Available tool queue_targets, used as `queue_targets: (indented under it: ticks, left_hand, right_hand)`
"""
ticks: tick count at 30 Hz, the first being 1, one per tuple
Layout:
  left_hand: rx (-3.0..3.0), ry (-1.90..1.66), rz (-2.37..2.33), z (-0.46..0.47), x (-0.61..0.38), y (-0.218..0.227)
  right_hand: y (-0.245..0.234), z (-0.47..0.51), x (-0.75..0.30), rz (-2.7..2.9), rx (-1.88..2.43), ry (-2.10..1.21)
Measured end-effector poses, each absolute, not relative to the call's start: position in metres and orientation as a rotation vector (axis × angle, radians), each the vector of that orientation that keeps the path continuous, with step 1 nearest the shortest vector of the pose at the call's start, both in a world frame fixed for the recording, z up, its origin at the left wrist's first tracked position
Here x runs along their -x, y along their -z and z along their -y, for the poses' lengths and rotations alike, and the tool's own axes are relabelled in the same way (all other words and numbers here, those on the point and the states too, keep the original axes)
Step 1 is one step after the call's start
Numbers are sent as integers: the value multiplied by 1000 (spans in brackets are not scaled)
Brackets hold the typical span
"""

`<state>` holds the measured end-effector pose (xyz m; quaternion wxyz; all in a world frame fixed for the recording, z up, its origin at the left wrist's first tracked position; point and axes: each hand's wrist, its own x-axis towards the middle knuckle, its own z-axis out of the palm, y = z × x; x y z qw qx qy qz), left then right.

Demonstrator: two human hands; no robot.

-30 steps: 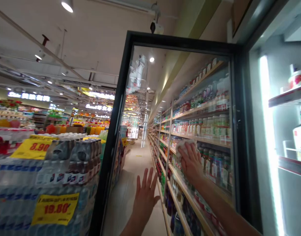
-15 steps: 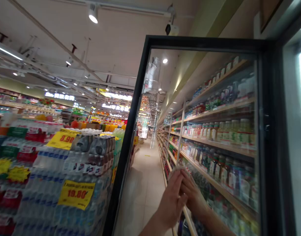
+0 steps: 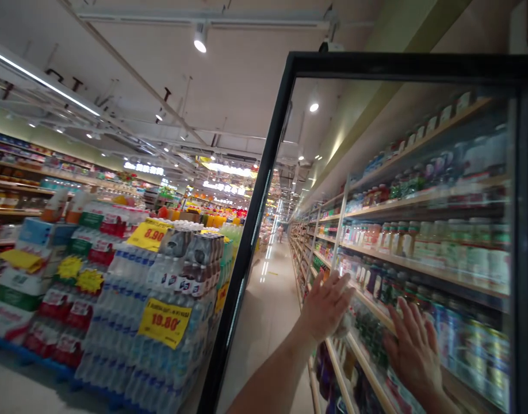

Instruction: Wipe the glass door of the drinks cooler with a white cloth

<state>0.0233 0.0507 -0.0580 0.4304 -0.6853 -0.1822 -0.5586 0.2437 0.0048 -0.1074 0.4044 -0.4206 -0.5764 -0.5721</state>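
A black-framed glass door (image 3: 257, 213) stands swung out in front of me, and shelves of bottles show in its glass. My left hand (image 3: 326, 305) is raised at the lower middle of the pane with its fingers stretched out. A pale, blurred patch shows just under its fingers; I cannot make out whether it is a thing or a reflection. My right hand (image 3: 413, 345) is held up to the right, apart from the left, fingers spread and nothing seen in it. Whether either hand touches the glass I cannot tell.
To the left, shrink-wrapped water bottles (image 3: 117, 310) are stacked on a blue pallet (image 3: 65, 374), with yellow price signs (image 3: 164, 322). Cartons (image 3: 20, 293) stand farther left. Beyond the door frame, shop shelves (image 3: 14, 167) line the far wall. Lights hang from the ceiling.
My hands, pressed together half a second ago, have parted; the right one has moved right and both have their fingers extended. The view has shifted left, so the door appears farther right.
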Motion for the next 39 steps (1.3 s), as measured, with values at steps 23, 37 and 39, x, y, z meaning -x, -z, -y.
queue_targets:
  ticks: [23, 37, 39]
  left_hand:
    - [1660, 1244, 709, -68, 54, 49]
    - [1904, 887, 421, -78, 72, 112]
    - [1963, 652, 99, -75, 69, 135]
  right_hand:
    - [109, -6, -240, 1450, 1112, 1395]
    - [111, -12, -239, 1453, 1145, 1331]
    - [111, -13, -240, 1455, 1143, 1353]
